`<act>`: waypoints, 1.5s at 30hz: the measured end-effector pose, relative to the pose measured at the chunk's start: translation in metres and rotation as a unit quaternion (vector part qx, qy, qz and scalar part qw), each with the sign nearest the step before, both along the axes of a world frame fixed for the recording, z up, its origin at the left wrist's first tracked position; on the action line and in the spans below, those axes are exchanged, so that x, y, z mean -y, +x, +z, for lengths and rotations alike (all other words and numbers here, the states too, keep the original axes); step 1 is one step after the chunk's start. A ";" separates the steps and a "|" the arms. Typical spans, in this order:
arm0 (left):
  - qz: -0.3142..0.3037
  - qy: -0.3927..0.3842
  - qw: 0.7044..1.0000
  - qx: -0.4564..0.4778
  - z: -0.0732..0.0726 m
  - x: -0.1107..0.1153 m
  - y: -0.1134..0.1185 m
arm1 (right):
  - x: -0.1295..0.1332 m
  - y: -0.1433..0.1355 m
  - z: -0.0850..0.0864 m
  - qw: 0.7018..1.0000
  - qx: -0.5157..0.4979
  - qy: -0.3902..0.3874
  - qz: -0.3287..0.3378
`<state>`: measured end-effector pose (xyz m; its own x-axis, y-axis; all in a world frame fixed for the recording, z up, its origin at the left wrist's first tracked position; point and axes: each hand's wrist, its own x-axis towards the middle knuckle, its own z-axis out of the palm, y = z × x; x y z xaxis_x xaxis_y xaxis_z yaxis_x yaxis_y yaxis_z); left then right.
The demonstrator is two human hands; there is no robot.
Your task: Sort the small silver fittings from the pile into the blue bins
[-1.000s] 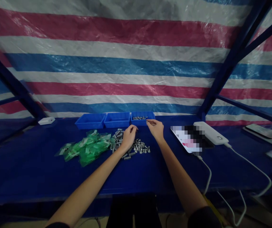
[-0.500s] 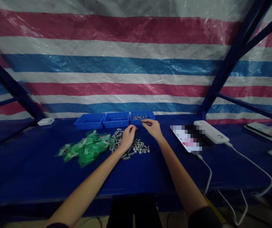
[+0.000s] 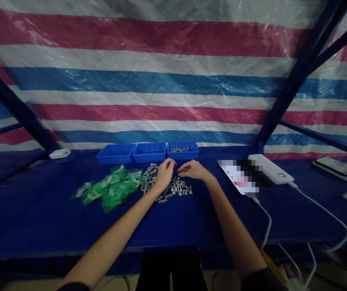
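Note:
My left hand (image 3: pixel 165 176) is curled over the grey metal cylinders (image 3: pixel 151 171), its thumb and fingers pressed together; anything between them is hidden. Just to its right, my right hand (image 3: pixel 194 169) hovers at the far edge of a pile of small silvery screws (image 3: pixel 180 187). Its fingers stretch leftward, slightly apart, and I see nothing held in them. Behind the hands stands a blue bin (image 3: pixel 193 152) with small metal pieces inside.
Two more blue bins (image 3: pixel 115 155) continue the row leftward. Green plastic packets (image 3: pixel 117 194) lie left of the metal parts. On the right are a lit phone (image 3: pixel 231 176), a white power bank (image 3: pixel 270 169) and white cables (image 3: pixel 269 222).
My right hand has moved from the front edge of the right bin down toward the screw pile. My left hand stays almost in the same place.

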<state>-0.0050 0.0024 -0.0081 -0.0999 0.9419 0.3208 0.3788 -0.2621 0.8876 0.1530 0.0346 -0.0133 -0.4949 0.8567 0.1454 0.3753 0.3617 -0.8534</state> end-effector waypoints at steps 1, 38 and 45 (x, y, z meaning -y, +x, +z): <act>0.000 -0.001 1.000 -0.001 0.000 0.000 0.000 | 0.000 0.001 0.000 1.000 -0.002 -0.002 0.006; 0.000 -0.008 1.000 -0.013 0.003 0.004 0.003 | 0.004 -0.006 0.006 0.994 -0.065 -0.066 0.060; 0.001 -0.010 1.000 -0.013 0.005 0.005 0.003 | 0.001 -0.005 0.001 0.995 -0.050 -0.067 0.056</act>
<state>-0.0018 -0.0025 -0.0033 -0.0934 0.9477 0.3052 0.4021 -0.2445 0.8823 0.1477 0.0339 -0.0128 -0.5766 0.8123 0.0878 0.2495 0.2774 -0.9278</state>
